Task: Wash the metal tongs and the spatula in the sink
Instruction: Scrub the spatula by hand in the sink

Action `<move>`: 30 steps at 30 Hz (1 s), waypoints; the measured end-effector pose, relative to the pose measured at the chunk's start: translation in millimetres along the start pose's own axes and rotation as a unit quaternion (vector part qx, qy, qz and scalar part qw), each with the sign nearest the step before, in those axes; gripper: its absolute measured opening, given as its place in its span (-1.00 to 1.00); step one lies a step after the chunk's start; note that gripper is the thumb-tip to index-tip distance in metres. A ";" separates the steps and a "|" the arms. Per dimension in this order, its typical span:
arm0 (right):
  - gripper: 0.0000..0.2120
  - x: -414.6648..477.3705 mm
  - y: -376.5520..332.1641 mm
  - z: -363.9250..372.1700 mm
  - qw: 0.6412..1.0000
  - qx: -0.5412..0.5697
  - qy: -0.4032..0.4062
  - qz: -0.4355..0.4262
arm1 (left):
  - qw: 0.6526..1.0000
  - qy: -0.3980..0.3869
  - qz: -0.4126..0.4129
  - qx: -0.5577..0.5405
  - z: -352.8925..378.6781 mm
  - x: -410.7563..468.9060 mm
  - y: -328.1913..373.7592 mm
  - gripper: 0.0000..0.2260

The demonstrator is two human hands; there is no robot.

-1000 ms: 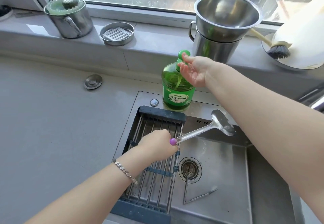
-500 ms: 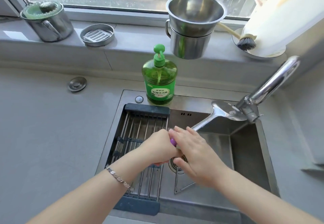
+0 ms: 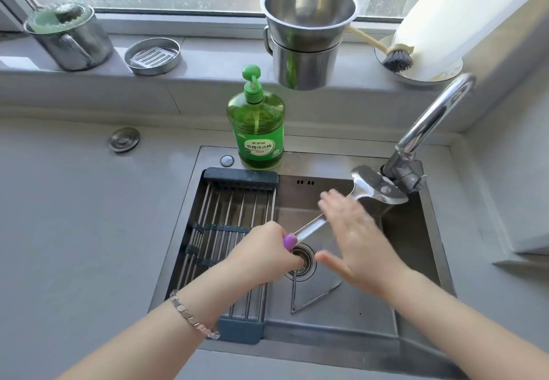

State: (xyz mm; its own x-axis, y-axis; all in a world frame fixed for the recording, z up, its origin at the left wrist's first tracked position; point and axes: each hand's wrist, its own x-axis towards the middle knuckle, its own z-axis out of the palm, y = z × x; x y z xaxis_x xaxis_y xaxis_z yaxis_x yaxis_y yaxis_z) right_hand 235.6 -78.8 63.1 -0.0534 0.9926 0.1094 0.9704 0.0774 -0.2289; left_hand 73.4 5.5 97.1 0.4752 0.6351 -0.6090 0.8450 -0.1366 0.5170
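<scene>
Your metal spatula (image 3: 377, 189) slants across the sink (image 3: 341, 320), low at the centre of the frame and rising to the right. Its purple handle tip shows just beside your left hand (image 3: 261, 258), which is curled into a fist around the handle end, directly above the round drain (image 3: 303, 260). From that fist the bare steel shaft runs up and right, then passes under your right hand (image 3: 353, 237). That hand is flat, its fingers (image 3: 329, 201) straight and spread, thumb held apart, lying across the middle of the shaft; it is blurred, and whether the palm touches the metal cannot be told. Past those fingertips the broad blade sits right of centre, just beside the base of the chrome faucet (image 3: 430, 124).

The tongs (image 3: 315, 298) lie flat on the sink floor, below the drain and under your right wrist, apart from both hands.

A roll-up rack (image 3: 231, 222) covers the left part of the sink. A bracelet (image 3: 193, 317) circles your left wrist. A green soap bottle (image 3: 257, 130) stands on the sink's back rim, above centre. On the windowsill along the top sit stacked steel cups (image 3: 306, 38), a lidded pot (image 3: 68, 41) at upper left and a brush (image 3: 396, 60) at upper right.
</scene>
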 end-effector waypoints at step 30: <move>-0.70 6.2 -53.5 4.8 0.447 0.700 0.175 0.528 | 0.993 0.048 0.023 0.101 44.0 -5.2 3.6 -0.83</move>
State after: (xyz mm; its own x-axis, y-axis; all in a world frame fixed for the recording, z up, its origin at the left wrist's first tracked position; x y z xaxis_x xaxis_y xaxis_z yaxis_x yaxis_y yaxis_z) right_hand 182.3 -76.4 71.3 0.5380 0.4883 -0.6871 -0.7018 -0.1921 -0.6860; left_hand 84.7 -31.7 75.6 0.4976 0.6926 -0.5221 0.8592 -0.3109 0.4064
